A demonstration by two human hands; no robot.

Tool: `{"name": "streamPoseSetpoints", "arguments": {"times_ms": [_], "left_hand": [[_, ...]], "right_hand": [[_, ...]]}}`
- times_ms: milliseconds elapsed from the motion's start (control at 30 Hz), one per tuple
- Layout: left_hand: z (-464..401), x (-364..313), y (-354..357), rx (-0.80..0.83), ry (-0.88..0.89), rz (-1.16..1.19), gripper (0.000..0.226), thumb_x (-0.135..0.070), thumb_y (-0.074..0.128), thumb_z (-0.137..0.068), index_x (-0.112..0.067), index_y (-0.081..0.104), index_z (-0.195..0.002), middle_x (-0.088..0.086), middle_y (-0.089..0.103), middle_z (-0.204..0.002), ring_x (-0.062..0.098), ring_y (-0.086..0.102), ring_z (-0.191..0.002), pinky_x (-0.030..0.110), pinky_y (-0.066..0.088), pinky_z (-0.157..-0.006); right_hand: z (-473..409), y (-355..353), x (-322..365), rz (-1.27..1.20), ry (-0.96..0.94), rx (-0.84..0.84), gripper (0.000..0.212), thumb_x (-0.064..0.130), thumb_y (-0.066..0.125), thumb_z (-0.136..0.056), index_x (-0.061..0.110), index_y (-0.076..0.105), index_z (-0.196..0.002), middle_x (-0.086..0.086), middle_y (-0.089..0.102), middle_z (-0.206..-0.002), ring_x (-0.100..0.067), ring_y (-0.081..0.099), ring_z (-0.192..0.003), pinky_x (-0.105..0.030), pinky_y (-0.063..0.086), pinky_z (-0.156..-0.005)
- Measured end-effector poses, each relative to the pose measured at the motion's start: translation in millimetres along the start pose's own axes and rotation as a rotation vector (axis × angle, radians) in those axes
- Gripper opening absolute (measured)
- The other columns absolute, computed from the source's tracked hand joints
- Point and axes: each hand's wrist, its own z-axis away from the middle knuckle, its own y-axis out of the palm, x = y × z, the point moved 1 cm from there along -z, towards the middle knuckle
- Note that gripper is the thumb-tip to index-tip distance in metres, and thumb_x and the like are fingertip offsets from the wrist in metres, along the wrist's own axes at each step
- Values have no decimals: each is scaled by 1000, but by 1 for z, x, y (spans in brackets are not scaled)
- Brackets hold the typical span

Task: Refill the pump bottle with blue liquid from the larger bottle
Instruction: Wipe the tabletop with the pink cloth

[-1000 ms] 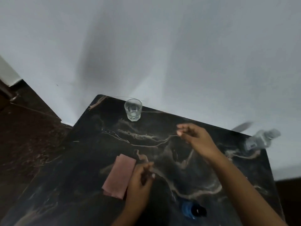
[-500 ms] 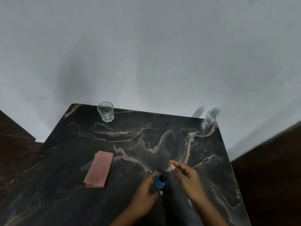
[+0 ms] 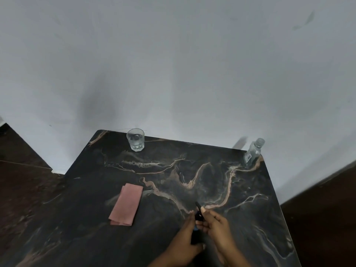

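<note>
A small dark pump bottle [image 3: 196,231] with a blue band stands near the front edge of the black marble table [image 3: 192,170]. My left hand [image 3: 185,239] grips its body from the left. My right hand [image 3: 213,224] pinches the black pump head [image 3: 198,209] on top, thumb and fingers curled round it. Most of the bottle is hidden between my hands. A clear plastic bottle [image 3: 252,153] stands at the table's far right corner, open at the top; no blue liquid is visible in it.
A clear drinking glass [image 3: 135,139] stands at the table's far edge, left of centre. A folded pink cloth [image 3: 127,204] lies left of my hands. A grey wall rises behind the table; dark floor shows on both sides.
The camera has swung from left to centre. Both hands came together on the pump bottle, and my right hand now holds its black pump head, where before it hovered beside it.
</note>
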Motion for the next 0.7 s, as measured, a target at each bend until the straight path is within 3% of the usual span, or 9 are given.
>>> {"name": "streamPoseSetpoints", "arguments": {"times_ms": [100,200,333,400,533,633,700], "left_hand": [[-1,3,0,31,19,30,103,-11,69,-79,-34,-1,-151,-29,18,-151,-27,18,-133,-6,22,-100],[-4,7,1,50,20,21,105,-12,70,-82,-26,-6,-151,-32,13,-145,-45,16,-113,-11,21,-93],[-4,6,2,39,-14,56,105,-9,68,-81,-27,-4,-155,-17,20,-158,-26,29,-129,4,30,-109],[-3,7,3,35,-17,52,104,-10,68,-82,-29,-3,-154,-13,16,-161,-23,25,-131,2,27,-107],[-5,14,3,31,-36,56,106,-18,72,-84,-16,-7,-156,-7,1,-164,-4,12,-144,1,19,-109],[-4,18,3,29,-45,36,106,-21,71,-85,-16,-7,-156,-6,-3,-165,-4,5,-142,3,14,-108],[-3,19,2,26,-44,38,105,-21,71,-85,-16,-6,-156,-8,-1,-164,-5,6,-141,-3,14,-104]], "right_hand": [[-2,1,-1,-37,16,-14,18,15,65,-91,3,77,-87,-17,75,-79,-21,67,-63,-27,57,-59],[-2,3,-1,-29,-6,-45,16,12,65,-91,3,77,-85,-16,75,-76,-22,67,-63,-26,58,-57],[-3,7,-5,35,-74,-87,21,13,64,-93,7,77,-78,-13,75,-73,-24,66,-67,-29,56,-62],[-2,7,-4,4,-53,-89,18,11,63,-93,4,75,-81,-13,74,-72,-23,66,-65,-27,57,-60],[-2,8,1,-76,28,-62,14,8,63,-92,-2,71,-88,-12,73,-67,-20,67,-54,-24,57,-51],[-2,8,1,-88,28,-54,13,8,63,-92,-2,71,-88,-15,74,-70,-20,69,-55,-23,57,-50],[-1,6,1,-79,23,-48,14,8,63,-92,-2,72,-89,-16,75,-73,-20,69,-56,-23,57,-51]]}}
